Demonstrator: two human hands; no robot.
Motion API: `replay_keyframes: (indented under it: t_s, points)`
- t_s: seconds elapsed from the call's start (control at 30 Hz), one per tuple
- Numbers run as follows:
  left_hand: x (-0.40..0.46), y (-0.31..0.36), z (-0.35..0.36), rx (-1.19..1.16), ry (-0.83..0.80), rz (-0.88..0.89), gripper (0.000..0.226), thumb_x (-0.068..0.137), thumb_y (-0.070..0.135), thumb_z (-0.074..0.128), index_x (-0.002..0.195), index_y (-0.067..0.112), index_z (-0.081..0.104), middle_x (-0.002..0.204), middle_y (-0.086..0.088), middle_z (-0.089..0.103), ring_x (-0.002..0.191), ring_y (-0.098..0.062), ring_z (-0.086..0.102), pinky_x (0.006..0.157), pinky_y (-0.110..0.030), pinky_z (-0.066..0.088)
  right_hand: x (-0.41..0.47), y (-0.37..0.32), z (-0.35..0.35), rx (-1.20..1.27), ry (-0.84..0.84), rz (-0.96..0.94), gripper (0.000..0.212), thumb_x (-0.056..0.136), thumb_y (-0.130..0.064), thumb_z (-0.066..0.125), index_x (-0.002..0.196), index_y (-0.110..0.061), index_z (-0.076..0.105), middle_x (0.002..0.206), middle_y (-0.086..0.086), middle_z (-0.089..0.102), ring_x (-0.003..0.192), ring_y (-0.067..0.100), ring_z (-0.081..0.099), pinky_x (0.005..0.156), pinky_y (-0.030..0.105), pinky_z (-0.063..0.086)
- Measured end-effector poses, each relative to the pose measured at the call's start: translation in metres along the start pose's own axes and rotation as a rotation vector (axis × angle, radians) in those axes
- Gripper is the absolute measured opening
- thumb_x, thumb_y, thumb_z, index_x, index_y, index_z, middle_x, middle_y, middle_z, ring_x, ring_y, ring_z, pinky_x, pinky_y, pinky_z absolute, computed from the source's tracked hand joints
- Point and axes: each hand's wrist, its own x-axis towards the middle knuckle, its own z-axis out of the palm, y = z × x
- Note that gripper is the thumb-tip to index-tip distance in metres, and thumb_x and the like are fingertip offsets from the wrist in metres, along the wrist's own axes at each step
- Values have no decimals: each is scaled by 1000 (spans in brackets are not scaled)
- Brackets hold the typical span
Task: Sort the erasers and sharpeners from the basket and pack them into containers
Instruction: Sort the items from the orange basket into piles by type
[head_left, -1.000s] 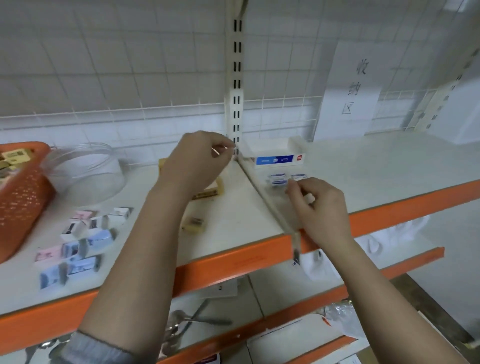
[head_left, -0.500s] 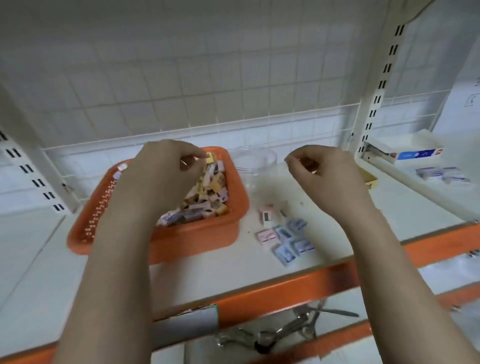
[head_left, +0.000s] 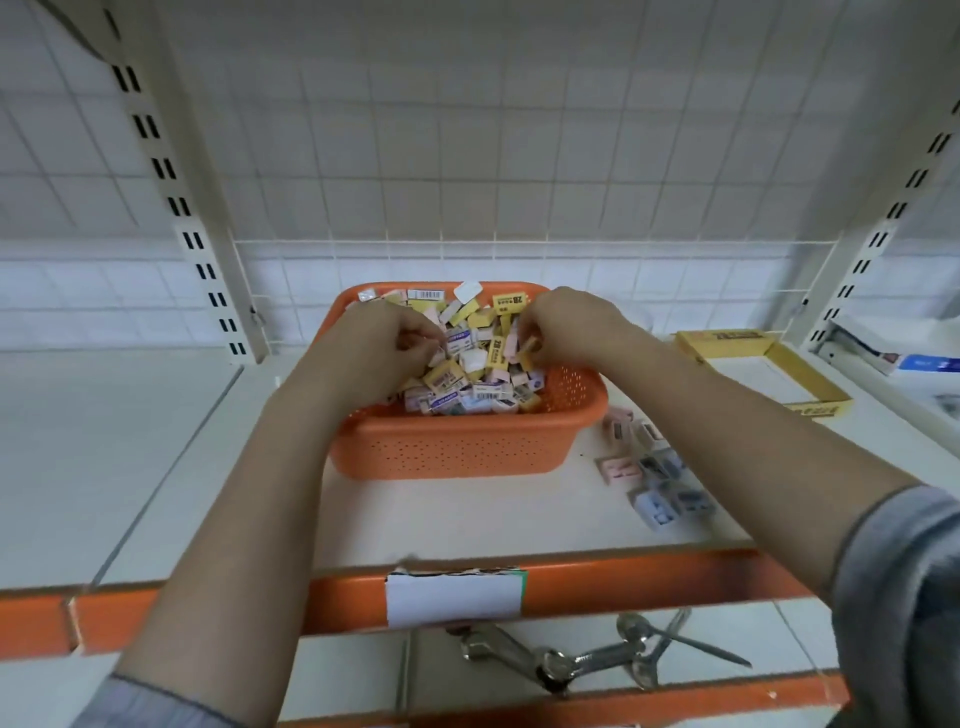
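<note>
An orange perforated basket (head_left: 457, 447) stands on the white shelf, heaped with small erasers and sharpeners (head_left: 475, 371) in yellow, white and pink wrappers. Both my hands are inside it. My left hand (head_left: 387, 345) has its fingers curled down into the pile on the left. My right hand (head_left: 563, 325) pinches a small yellow piece (head_left: 530, 345) at the heap's right side. To the right of the basket, several pink and blue sharpeners (head_left: 654, 475) lie in a loose cluster on the shelf.
A shallow yellow cardboard box (head_left: 810, 374) sits at the right rear of the shelf; a white and blue box (head_left: 904, 358) lies on the neighbouring shelf. The orange front edge (head_left: 623, 582) carries a white label. Metal tools (head_left: 587, 657) lie on the lower shelf.
My view swung left from the right shelf bay to the basket. Both hands came over and went down into the pile; the right hand now pinches a yellow piece.
</note>
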Motion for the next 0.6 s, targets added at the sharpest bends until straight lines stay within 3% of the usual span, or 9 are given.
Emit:
replay_keyframes:
  t_s: [0.07, 0.27, 0.4, 0.47, 0.53, 0.6]
  points:
    - [0, -2, 0, 18, -10, 0, 19, 90, 21, 58, 102, 25, 71, 90, 8, 68, 75, 3, 56, 66, -12, 44, 3, -3, -1, -87, -12, -39, 24, 82, -17, 64, 105, -23, 67, 104, -1, 64, 94, 20, 59, 64, 28, 41]
    - [4, -9, -3, 76, -10, -11, 21, 92, 22, 56, 108, 23, 69, 86, 9, 59, 67, 3, 48, 59, -13, 35, 7, -9, -2, -287, -15, -143, 26, 85, -6, 58, 108, -16, 64, 105, 5, 64, 95, 25, 59, 73, 30, 45]
    - [13, -11, -6, 103, -52, -17, 20, 92, 21, 55, 106, 23, 70, 100, 3, 65, 84, -7, 54, 75, -24, 45, 11, -4, -5, -319, -1, -216, 17, 82, -13, 61, 98, -17, 65, 96, 0, 65, 88, 23, 59, 70, 29, 44]
    - [20, -12, -7, 129, -64, -6, 21, 91, 20, 55, 104, 22, 71, 105, 3, 66, 89, -9, 56, 78, -25, 46, 12, -1, -7, -252, 21, -220, 8, 81, -18, 64, 86, -20, 59, 88, -3, 61, 85, 21, 57, 64, 27, 41]
    - [32, -13, -9, 162, -63, 1, 21, 91, 17, 55, 105, 18, 71, 108, 2, 66, 89, -9, 57, 78, -24, 45, 9, 3, -8, -42, 73, -169, 12, 80, -25, 69, 84, -21, 59, 85, -4, 59, 85, 18, 56, 61, 27, 41]
    - [45, -12, -11, 179, -54, -7, 22, 90, 16, 55, 105, 14, 71, 107, 1, 67, 89, -11, 59, 77, -25, 46, 2, 8, -8, 238, 155, -101, 20, 76, -29, 76, 84, -17, 63, 85, -4, 63, 84, 16, 60, 68, 30, 49]
